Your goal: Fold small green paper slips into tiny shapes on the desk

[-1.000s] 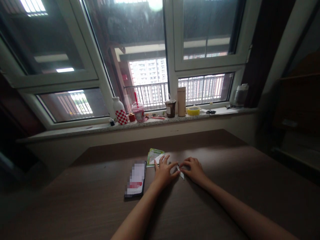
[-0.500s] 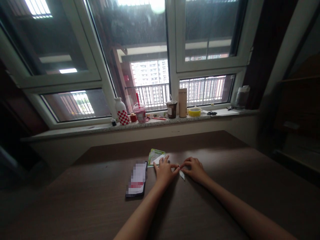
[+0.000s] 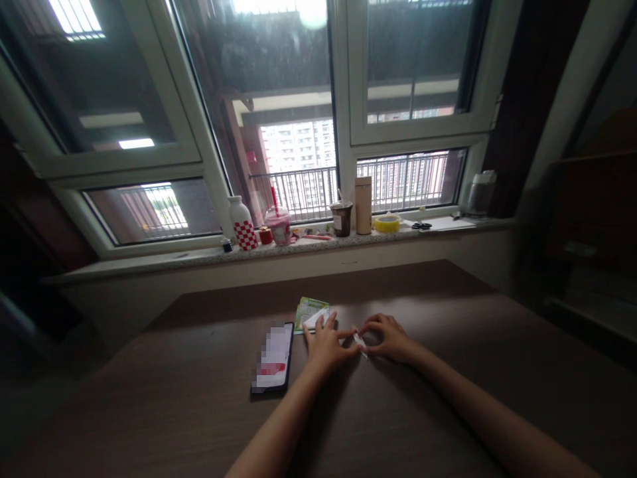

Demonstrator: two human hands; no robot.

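Note:
A small white strip (image 3: 359, 340) lies slantwise on the brown table (image 3: 199, 411), between my two hands. From the left, my left hand (image 3: 327, 344) grips its edge with thumb and index finger, the other fingers spread over the table beside a green-and-white packet (image 3: 312, 312). My right hand (image 3: 391, 337) grips the strip's right side, thumb and index finger curved into a ring. What the strip is made of is too small to tell. A phone (image 3: 273, 358) with a blurred screen lies left of my left hand.
Along the windowsill (image 3: 199, 261) stand a checkered bottle (image 3: 243, 224), a pink cup (image 3: 279, 226), a dark cup (image 3: 342, 218), a tan flask (image 3: 363, 206) and a yellow tape roll (image 3: 387, 224). Black scissors (image 3: 421, 226) lie to the right.
Both thumbs have moved down along the strip, away from the index fingers. More of the strip's middle shows between my hands.

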